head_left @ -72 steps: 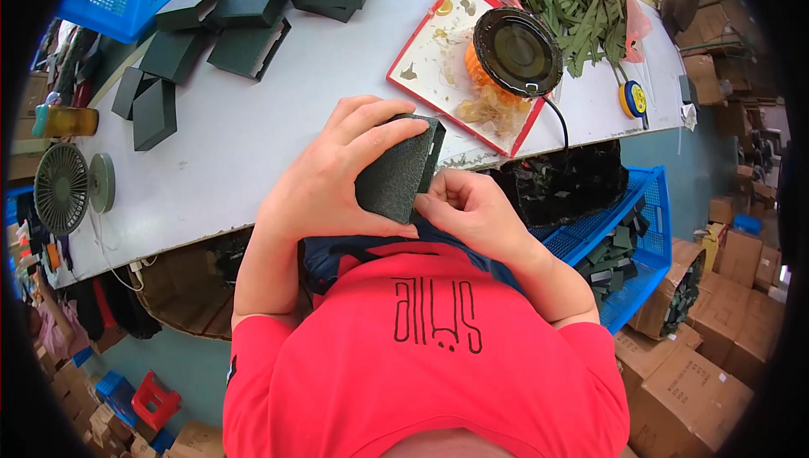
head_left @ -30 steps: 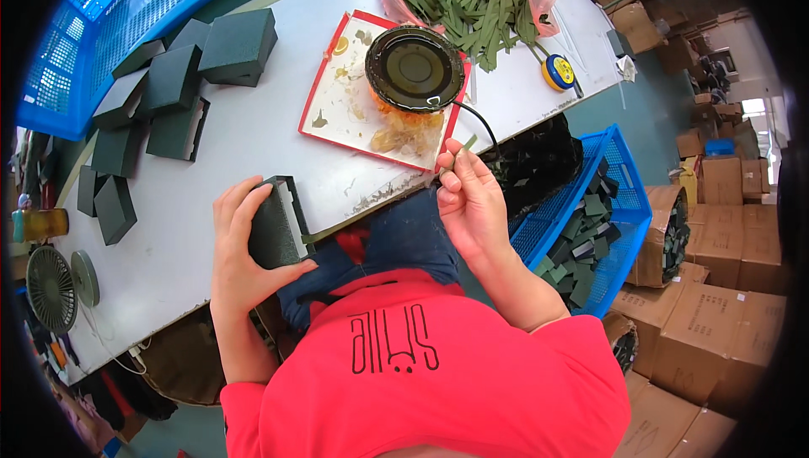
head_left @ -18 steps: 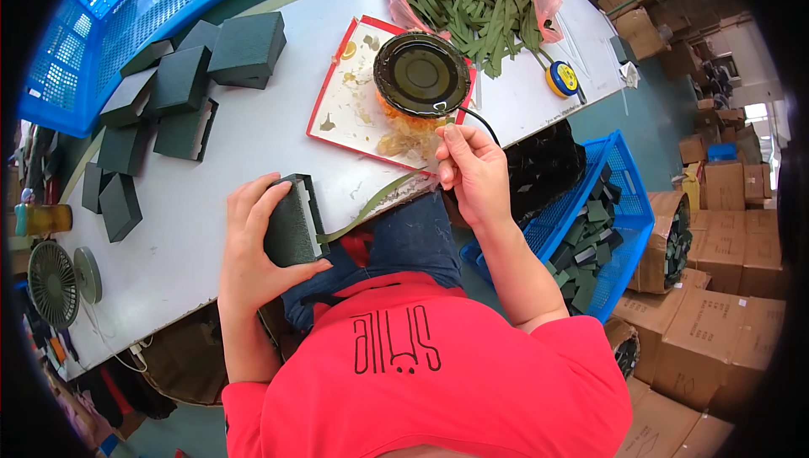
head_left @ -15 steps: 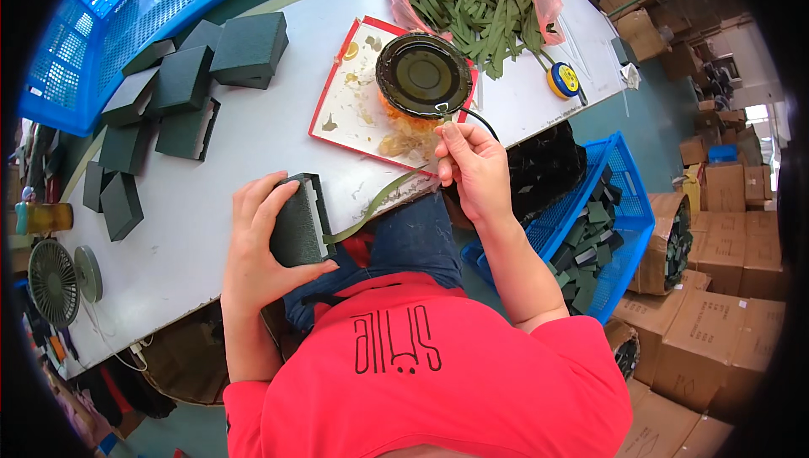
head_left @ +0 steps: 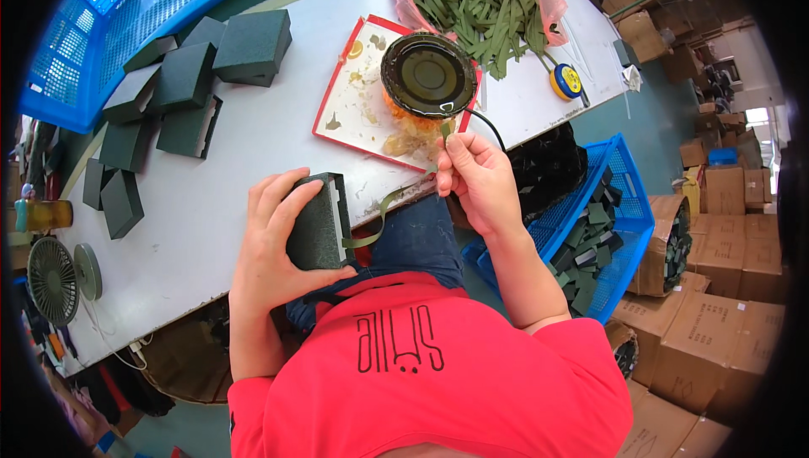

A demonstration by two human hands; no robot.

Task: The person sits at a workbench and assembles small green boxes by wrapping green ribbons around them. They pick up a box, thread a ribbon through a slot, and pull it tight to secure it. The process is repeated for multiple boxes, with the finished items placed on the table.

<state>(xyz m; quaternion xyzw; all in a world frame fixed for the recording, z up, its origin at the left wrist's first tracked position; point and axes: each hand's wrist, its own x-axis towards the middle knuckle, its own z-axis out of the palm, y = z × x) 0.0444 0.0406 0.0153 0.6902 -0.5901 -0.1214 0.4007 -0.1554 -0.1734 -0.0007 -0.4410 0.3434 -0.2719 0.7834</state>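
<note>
My left hand (head_left: 274,243) is wrapped round a dark green box (head_left: 316,224), thumb at its near edge and fingers over its far side. An olive-green ribbon (head_left: 387,209) comes out of the box's right side and curves slackly up to my right hand (head_left: 481,178). That hand pinches the ribbon close to its end, and the tip sticks up just below the rim of a round black pot (head_left: 429,75). Inside the pot is a shiny amber liquid, probably melted glue. Under it lies a red-edged white board (head_left: 344,112) smeared with yellowish drips.
Several dark green boxes (head_left: 182,76) are piled at the table's left. Behind the pot, a pink bag (head_left: 552,16) overflows with green ribbons. A yellow-and-blue tape measure (head_left: 565,80) lies to its right. Blue crates (head_left: 624,198), a small fan (head_left: 52,281) and cartons (head_left: 699,353) surround the table.
The ribbon's tip has come away from the pot's rim as my right hand drew slightly down and right. My left hand has shifted right with the box, and the ribbon hangs slacker.
</note>
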